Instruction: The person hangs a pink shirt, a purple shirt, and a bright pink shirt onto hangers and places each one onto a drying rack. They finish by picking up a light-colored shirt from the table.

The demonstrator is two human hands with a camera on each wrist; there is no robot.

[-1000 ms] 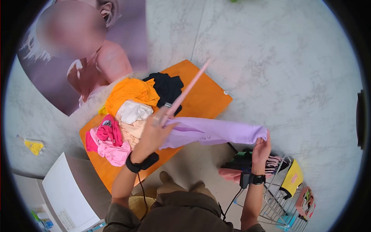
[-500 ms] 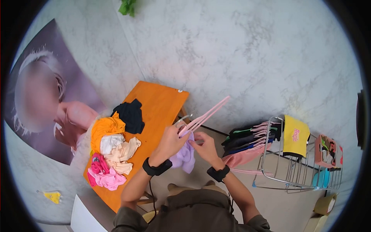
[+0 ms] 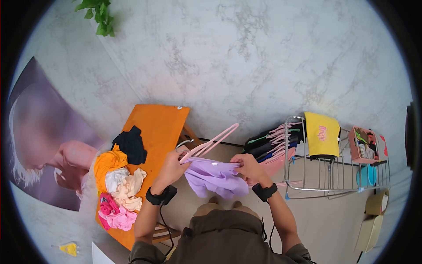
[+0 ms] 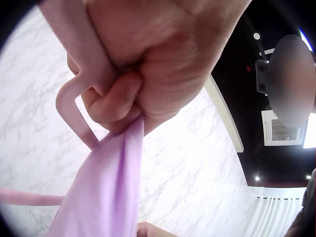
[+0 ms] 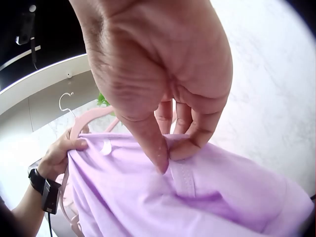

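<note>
A lilac garment (image 3: 215, 176) hangs stretched between my two hands in front of my body, with a small white tag (image 5: 107, 147) near its upper edge. My left hand (image 3: 170, 168) grips a pink hanger (image 4: 74, 29) together with one end of the garment's edge. The hanger slants up and away, its metal hook (image 5: 63, 101) standing above the left hand. On the other side, my right hand (image 3: 251, 167) pinches the same edge between thumb and fingers. Part of the hanger is behind the cloth in the right wrist view.
Left, an orange table (image 3: 162, 121) bears a pile of clothes, with an orange garment (image 3: 110, 163) and a black one (image 3: 132, 144). Right stands a metal drying rack (image 3: 303, 187) with clothes on pink hangers, a yellow cloth (image 3: 322, 134) and a pink basket (image 3: 355, 152).
The view has turned right, away from the table. The right hand let go of the garment's far end, came to the left hand, then drew the garment's edge out to the right.
</note>
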